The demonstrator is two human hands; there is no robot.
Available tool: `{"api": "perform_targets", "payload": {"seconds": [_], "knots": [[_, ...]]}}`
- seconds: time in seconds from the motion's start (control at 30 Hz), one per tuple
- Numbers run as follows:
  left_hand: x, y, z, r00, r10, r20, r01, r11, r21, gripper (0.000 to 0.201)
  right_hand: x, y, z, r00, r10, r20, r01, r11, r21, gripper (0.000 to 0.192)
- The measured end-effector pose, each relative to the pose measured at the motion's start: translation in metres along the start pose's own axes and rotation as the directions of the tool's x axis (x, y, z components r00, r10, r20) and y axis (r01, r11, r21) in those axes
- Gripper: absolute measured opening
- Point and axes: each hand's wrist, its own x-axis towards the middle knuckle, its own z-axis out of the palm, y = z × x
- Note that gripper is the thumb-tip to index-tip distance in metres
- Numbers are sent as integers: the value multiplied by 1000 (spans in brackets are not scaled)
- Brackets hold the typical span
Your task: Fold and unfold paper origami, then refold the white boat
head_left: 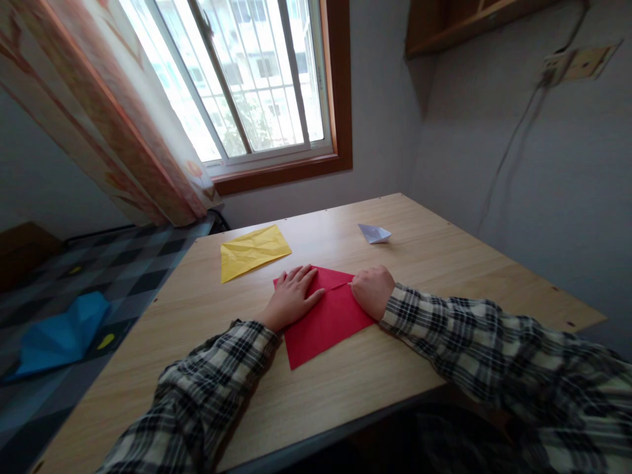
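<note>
Left fingers point(301, 275): spread and laid flat, palm down, on the left half of the red paper point(326, 322); pinching nothing.
Right fingers: curled under into a loose fist; whether the tips grip anything, I cannot tell. Knuckles rest at the paper's upper right edge.
Left hand point(290, 297): acts as the hold-down; plaid sleeve reaches to the wrist.
Right hand point(372, 289): sits at the right end of a crease line running across the sheet's top.
Red paper: lies flat on the bench point(444, 263) directly in front of the person, between both hands, near corner pointing toward the near edge. The top looks already folded into flaps that meet along that crease.
Step in hand (judgement): sharpening a fold. Done well, the flat hand keeps the sheet from sliding, the other hand presses along the crease from one end to the other, and the edges are checked for alignment before full pressure.
Yellow paper point(253, 251): crumpled-looking sheet, flat, beyond the left hand, apart from the red one.
White paper boat point(374, 233): small folded piece, beyond the right hand, well apart.
Containers: none visible on the bench.
Blue paper point(64, 336): large folded sheet on the checked surface left of the bench.
</note>
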Motion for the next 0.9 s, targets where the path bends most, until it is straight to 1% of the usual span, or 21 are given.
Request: {"api": "perform_targets", "payload": {"seconds": [0.07,0.1,0.13,0.2,0.27,0.33,0.43,0.53,0.67,0.83,0.9], "knots": [[0,0,0,1000,0,7,0,1000,1,66,1,1,1,1000,14,-5,-14,1000,-17,40],[0,0,0,1000,0,8,0,1000,0,66,1,2,3,1000,12,-28,-13,999,-33,39],[0,-1,1,1000,-1,4,1,1000,0,66,2,2,5,998,4,-59,-7,999,-49,38],[1,-1,2,1000,1,-12,-1,1000,-1,66,4,4,10,987,-33,-158,25,998,-56,38],[0,-2,3,1000,15,-28,-15,1000,-2,64,5,6,15,969,-98,-226,95,995,-23,45],[0,-2,3,998,46,-33,-46,999,-1,63,6,6,19,951,-168,-259,174,985,3,51],[-2,0,2,993,115,-24,-115,993,-6,62,6,6,21,933,-250,-258,264,964,22,58],[-3,0,1,987,163,-19,-163,986,-20,63,6,4,22,922,-297,-250,319,946,51,62],[-3,-2,1,984,176,-25,-176,984,-36,61,6,2,24,910,-336,-245,372,921,117,64],[-2,-2,1,982,185,-44,-187,981,-58,63,6,3,29,902,-391,-184,427,872,239,63],[-3,-1,1,983,182,-41,-184,982,-52,63,6,4,29,903,-402,-151,429,859,279,62]]}}
